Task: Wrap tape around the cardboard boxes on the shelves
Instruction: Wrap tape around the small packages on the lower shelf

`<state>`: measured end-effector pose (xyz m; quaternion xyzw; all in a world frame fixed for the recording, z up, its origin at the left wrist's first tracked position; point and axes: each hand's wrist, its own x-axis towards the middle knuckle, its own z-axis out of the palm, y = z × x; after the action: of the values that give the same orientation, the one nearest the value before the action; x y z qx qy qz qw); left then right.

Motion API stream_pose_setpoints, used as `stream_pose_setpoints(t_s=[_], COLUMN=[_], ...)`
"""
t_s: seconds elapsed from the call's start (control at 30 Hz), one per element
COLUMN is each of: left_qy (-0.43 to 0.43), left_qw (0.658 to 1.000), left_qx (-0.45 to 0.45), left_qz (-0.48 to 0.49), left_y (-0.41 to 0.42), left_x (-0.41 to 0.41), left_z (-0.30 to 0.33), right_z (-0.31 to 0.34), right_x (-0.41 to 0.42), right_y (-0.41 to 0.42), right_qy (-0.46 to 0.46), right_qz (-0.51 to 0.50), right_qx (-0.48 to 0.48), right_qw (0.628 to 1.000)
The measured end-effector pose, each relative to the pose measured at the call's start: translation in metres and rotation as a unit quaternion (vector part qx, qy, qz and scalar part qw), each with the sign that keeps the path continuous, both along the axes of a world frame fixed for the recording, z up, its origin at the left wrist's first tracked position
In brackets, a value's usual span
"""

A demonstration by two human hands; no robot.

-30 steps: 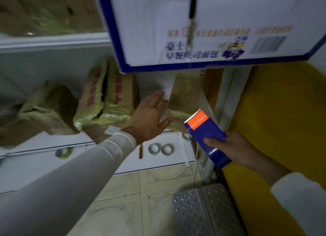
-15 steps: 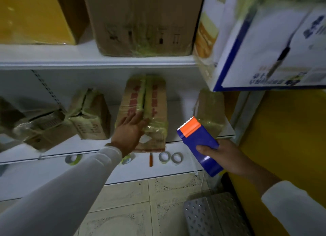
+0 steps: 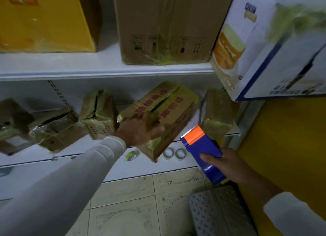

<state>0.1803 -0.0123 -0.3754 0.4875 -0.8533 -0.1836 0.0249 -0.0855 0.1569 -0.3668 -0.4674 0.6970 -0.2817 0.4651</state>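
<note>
A brown cardboard box with red print (image 3: 169,110), wrapped in yellowish tape, sits tilted on the lower white shelf (image 3: 74,151) with one corner out over the shelf edge. My left hand (image 3: 139,130) grips its near end, fingers spread over the top. My right hand (image 3: 227,163) holds a blue tape dispenser with an orange head (image 3: 201,147), just right of the box. A small taped box (image 3: 217,112) stands upright to the right.
More taped boxes (image 3: 98,112) lie left on the same shelf. Above are a yellow box (image 3: 44,19), a brown carton (image 3: 164,26) and a white-blue carton (image 3: 275,47). Tape rolls (image 3: 173,153) lie on the bottom ledge. A metal step (image 3: 218,212) and yellow wall (image 3: 291,147) are right.
My left hand went from the small right box to the red-print box and has turned and pulled it outward. The view rose. My right hand kept the dispenser.
</note>
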Motion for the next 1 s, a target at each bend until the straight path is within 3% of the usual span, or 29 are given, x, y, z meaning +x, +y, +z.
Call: stream_pose_setpoints(t_s=[0.1, 0.17, 0.43, 0.83, 1.0], left_qy=[-0.132, -0.172, -0.213, -0.232, -0.247], left_qw=[0.991, 0.984, 0.967, 0.957, 0.950], left_qx=[-0.016, -0.052, -0.064, -0.014, -0.025], left_qz=[0.010, 0.007, -0.123, -0.172, -0.191], left_y=[0.017, 0.018, -0.021, -0.072, -0.087], left_x=[-0.016, -0.018, 0.037, 0.104, 0.141], left_z=[-0.018, -0.026, -0.030, -0.007, -0.008], right_z=[0.001, 0.001, -0.002, -0.009, -0.008], right_x=[-0.002, -0.006, -0.004, 0.050, 0.076], right_y=[-0.005, -0.011, -0.029, -0.030, -0.044], right_qy=[-0.019, -0.037, -0.044, -0.048, -0.030], right_qz=[0.000, 0.009, 0.030, -0.026, 0.001], right_qx=[0.000, -0.003, -0.007, 0.000, 0.003], right_qw=[1.000, 0.999, 0.999, 0.999, 1.000])
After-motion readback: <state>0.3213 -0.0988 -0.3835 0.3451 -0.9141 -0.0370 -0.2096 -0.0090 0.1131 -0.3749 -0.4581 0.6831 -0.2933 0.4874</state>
